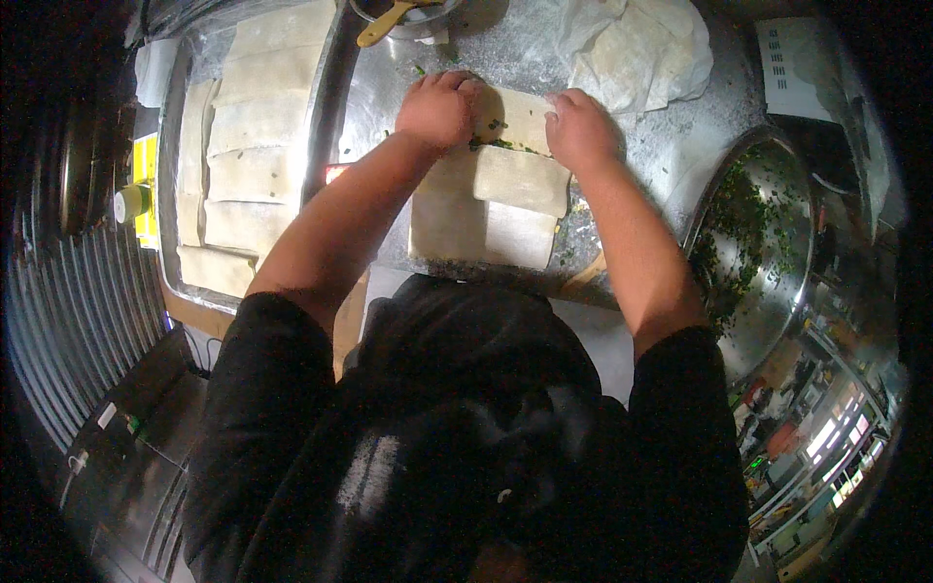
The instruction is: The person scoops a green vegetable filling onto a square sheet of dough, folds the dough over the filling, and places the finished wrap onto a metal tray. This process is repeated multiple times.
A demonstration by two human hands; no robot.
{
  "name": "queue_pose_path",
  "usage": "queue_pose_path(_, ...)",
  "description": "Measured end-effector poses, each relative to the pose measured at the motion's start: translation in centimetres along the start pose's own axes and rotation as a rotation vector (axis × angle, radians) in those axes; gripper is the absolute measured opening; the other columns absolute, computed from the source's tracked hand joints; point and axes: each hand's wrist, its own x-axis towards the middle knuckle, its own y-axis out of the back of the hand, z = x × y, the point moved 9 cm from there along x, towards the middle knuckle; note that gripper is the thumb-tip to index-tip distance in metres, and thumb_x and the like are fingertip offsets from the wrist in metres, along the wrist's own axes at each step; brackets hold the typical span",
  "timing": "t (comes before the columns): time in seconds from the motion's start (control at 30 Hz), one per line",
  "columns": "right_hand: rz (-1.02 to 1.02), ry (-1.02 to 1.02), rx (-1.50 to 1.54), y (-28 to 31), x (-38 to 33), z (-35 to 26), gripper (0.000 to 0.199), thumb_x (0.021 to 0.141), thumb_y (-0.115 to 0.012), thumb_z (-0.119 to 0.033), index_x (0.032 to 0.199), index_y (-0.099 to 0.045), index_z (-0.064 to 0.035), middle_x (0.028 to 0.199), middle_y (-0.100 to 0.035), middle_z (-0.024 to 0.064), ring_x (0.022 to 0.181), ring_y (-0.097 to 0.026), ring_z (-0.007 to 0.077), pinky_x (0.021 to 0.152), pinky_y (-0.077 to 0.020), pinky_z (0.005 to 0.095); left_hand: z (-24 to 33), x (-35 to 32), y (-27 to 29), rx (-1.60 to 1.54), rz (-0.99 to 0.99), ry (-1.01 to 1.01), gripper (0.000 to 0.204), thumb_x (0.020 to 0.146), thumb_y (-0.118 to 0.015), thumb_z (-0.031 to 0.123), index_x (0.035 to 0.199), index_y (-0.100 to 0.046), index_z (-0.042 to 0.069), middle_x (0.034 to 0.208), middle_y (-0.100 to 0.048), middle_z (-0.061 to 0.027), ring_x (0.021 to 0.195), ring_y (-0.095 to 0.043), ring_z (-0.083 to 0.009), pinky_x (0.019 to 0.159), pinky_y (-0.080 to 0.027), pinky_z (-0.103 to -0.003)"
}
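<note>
On the floured metal table, a rectangular dough sheet (518, 112) lies at the far end of a stack of pale dough sheets (447, 219). Chopped green herbs (501, 142) show along its near edge. My left hand (442, 109) is closed at the sheet's left end, its fingertips partly hidden behind the knuckles. At the far right corner, my right hand (583, 133) has curled fingers and thumb gripping the dough edge. Nearer my body, the other sheets overlap one another and reach almost to the table's front edge.
To the left, a metal tray (326, 92) bears several flat filled dough pieces. A steel bowl (807, 282) with chopped greens stands at right. Crumpled white wrap (637, 49) lies at the back, near a bowl with a yellow-handled tool (381, 26). A wooden stick (583, 275) rests at the front edge.
</note>
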Motion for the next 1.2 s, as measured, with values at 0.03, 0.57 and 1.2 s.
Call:
queue_pose_path(0.03,-0.01,-0.015,-0.021,0.0,0.2,0.1,0.028,0.092,-0.065,-0.022,0.117,-0.069,-0.0101,0.119,-0.065,0.0106,0.11,-0.063,0.0339,0.099,-0.0502,0.0429,-0.4,0.5,-0.3,0.028,-0.05,0.021,0.039,0.089,-0.058,0.025,0.125,-0.064,0.012,0.138,-0.06,-0.0106,0.13,-0.054,-0.0326,0.111,-0.04,-0.051)
queue_pose_path(0.57,0.142,0.16,0.166,3.6,-10.5,-3.2,0.01,0.086,-0.067,-0.013,0.093,-0.068,-0.0056,0.101,-0.067,0.0139,0.097,-0.062,0.036,0.087,-0.0492,0.0471,2.3,-8.6,6.3,-0.184,0.217,-0.176,0.012,0.076,-0.069,0.014,0.087,-0.064,0.011,0.083,-0.062,-0.0118,0.082,-0.064,-0.0357,0.071,-0.051,-0.05)
queue_pose_path(1.2,0.002,0.199,0.229,-1.7,-15.6,-7.6,0.05,0.081,-0.074,-0.023,0.129,-0.063,-0.0103,0.146,-0.051,0.0101,0.138,-0.044,0.0343,0.111,-0.039,0.0501,7.8,-15.2,0.7,-0.173,-0.095,-0.412,0.061,0.086,-0.062,0.022,0.145,-0.051,0.007,0.158,-0.042,-0.0139,0.147,-0.039,-0.0341,0.123,-0.028,-0.051)
